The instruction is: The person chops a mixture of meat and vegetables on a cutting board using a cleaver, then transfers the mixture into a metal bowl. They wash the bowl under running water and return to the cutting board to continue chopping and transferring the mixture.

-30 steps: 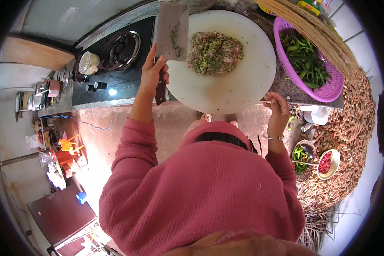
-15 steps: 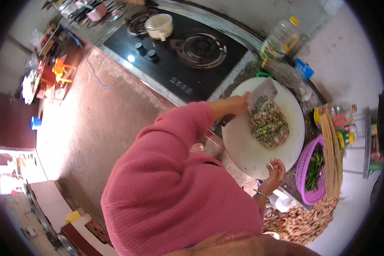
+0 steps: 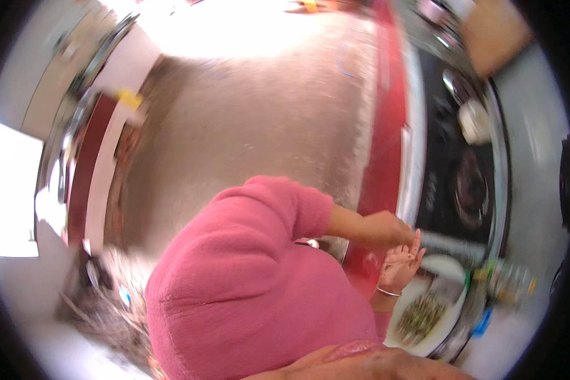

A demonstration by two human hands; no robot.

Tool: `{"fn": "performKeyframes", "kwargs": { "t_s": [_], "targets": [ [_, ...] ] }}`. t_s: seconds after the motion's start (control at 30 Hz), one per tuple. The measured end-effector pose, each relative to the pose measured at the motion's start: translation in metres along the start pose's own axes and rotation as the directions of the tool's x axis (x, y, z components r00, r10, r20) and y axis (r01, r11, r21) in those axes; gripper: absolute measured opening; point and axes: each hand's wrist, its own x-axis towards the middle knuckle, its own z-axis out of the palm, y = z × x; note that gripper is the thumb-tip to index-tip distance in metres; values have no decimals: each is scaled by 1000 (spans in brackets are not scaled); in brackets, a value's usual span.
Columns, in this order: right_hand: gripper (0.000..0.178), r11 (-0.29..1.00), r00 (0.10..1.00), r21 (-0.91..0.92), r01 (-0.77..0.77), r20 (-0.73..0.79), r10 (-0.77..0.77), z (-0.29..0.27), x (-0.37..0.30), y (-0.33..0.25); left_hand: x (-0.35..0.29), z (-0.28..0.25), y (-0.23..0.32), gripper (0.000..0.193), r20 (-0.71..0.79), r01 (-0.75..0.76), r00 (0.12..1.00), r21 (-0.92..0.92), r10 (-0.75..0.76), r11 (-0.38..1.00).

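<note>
Two bare hands: left hand point(image 3: 386, 229) blurred, finger state cannot be told; right hand point(image 3: 399, 267), fingers extended; near right, white board point(image 3: 448, 265) bearing cleaver point(image 3: 448, 290), chopped mixture point(image 3: 421, 318)

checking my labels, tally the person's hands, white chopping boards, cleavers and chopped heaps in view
Hands: 2 (left hand, right hand)
White chopping board: 1
Cleaver, blurred: 1
Chopped heap: 1
Total: 5

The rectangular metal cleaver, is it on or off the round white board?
On: the rectangular metal cleaver, slightly blurred, lies on the round white board beside the green-flecked mince.
</note>
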Motion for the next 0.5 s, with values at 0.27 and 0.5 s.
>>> {"fn": "performKeyframes", "kwargs": {
  "t_s": [0.27, 0.5],
  "targets": [
    [57, 909, 814, 93, -405, 488, 313, 142, 99, 64, -60, -87, -47, 34, -362, -37, 916, 358, 175, 933],
    [58, 840, 653, -55, -539, 603, 459, 296, 149, 177, -159, -225, -114, 37, -421, 166, 906, 442, 40, 882]
  ]
}}
